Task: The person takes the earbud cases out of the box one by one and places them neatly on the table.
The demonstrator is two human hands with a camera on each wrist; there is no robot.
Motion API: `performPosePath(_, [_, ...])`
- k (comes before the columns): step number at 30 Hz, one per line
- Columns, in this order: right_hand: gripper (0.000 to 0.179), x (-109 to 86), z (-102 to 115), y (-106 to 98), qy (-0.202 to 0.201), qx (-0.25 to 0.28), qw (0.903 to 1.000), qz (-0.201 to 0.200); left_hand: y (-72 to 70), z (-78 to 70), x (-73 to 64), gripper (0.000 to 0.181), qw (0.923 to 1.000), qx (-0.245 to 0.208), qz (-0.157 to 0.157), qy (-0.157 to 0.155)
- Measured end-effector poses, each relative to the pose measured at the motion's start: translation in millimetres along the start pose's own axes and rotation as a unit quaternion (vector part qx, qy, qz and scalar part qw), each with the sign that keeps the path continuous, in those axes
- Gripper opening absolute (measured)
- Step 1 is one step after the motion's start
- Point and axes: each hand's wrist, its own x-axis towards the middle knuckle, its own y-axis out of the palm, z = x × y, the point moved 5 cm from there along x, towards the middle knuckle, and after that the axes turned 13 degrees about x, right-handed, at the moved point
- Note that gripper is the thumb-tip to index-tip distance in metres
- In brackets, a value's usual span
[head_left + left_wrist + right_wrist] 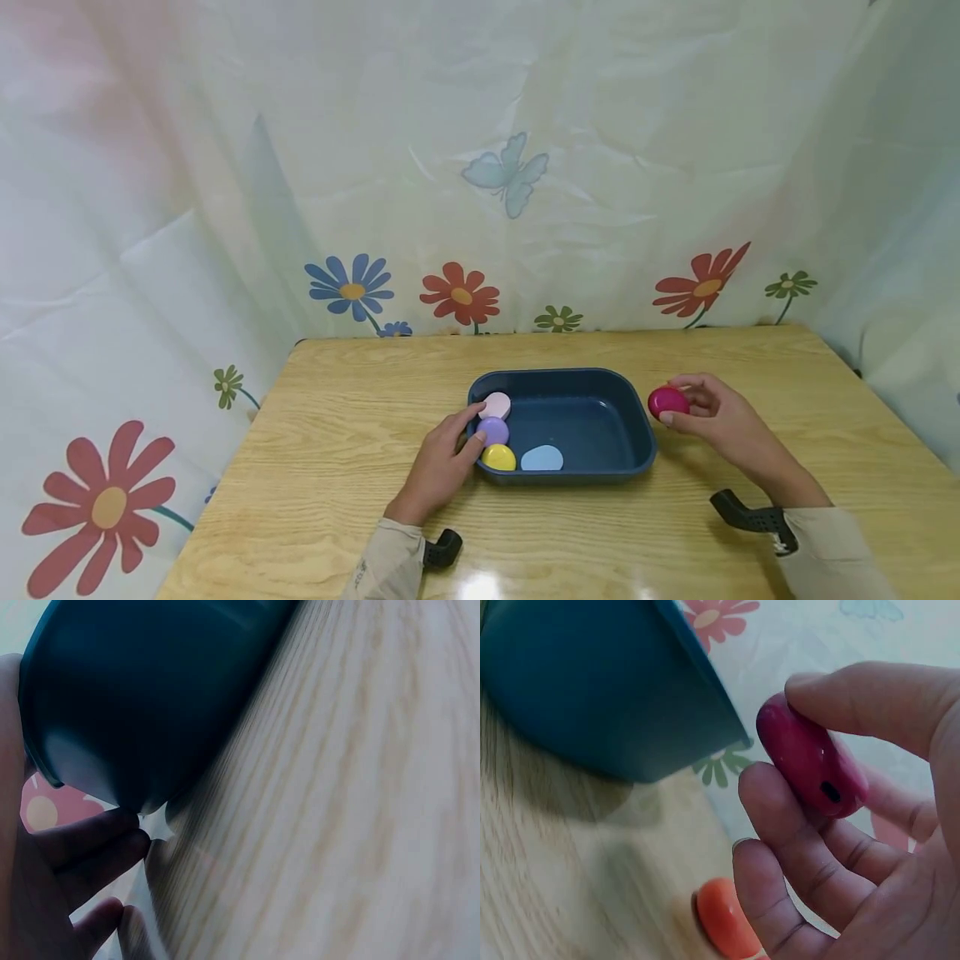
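A dark blue rectangular basin (577, 478) with rounded corners stands on the wooden table. My left hand (441, 462) grips its left wall, with thumb and forefinger over the rim and the other fingertips (124, 819) low against the outside. Along that side inside lie a pale pink disc (496, 406), a purple disc (492, 431) and a yellow disc (498, 457); a light blue disc (542, 458) lies at the front wall. Just right of the basin, my right hand (720, 421) pinches a glossy magenta disc (667, 402) between thumb and fingers. A small dark slot shows on its edge.
On the table below the right hand, an orange rounded piece (726, 919) shows in the right wrist view. A flowered cloth (600, 208) hangs behind and beside the table (360, 433). Each wrist wears a black mount, the right one (750, 517) close above the tabletop.
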Motion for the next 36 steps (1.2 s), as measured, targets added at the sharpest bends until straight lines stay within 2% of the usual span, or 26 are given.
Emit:
performPosePath(6, [0.06,-1.1,-10,-7,0.003,-0.038,0.9993,-0.001,0.0,-1.6,-0.6,0.046,1.0,-0.003,-0.008,0.0])
performPosePath(18, [0.067,-4.4,-25,-9,0.059,-0.004,0.9977,0.033,1.0,-0.7,0.4,0.047,1.0,-0.007,-0.002,-0.005])
performPosePath(26, [0.062,-1.8,-37,-13,0.072,-0.05,0.9952,0.042,-0.1,-0.1,1.9,0.047,1.0,-0.007,-0.003,-0.006])
performPosePath(29, [0.061,-2.5,-40,-15,0.082,-0.048,0.9945,0.046,0.0,-0.2,1.5,0.047,0.9999,-0.009,-0.002,-0.01])
performPosePath(32, [0.06,-3.1,-42,-14,0.078,-0.052,0.9944,0.05,0.4,0.1,1.1,0.047,0.9999,-0.009,-0.002,-0.009])
performPosePath(36, [0.057,-3.3,-42,-14,0.062,-0.087,0.9932,0.045,0.5,0.1,0.9,0.047,0.9999,-0.009,-0.001,-0.008])
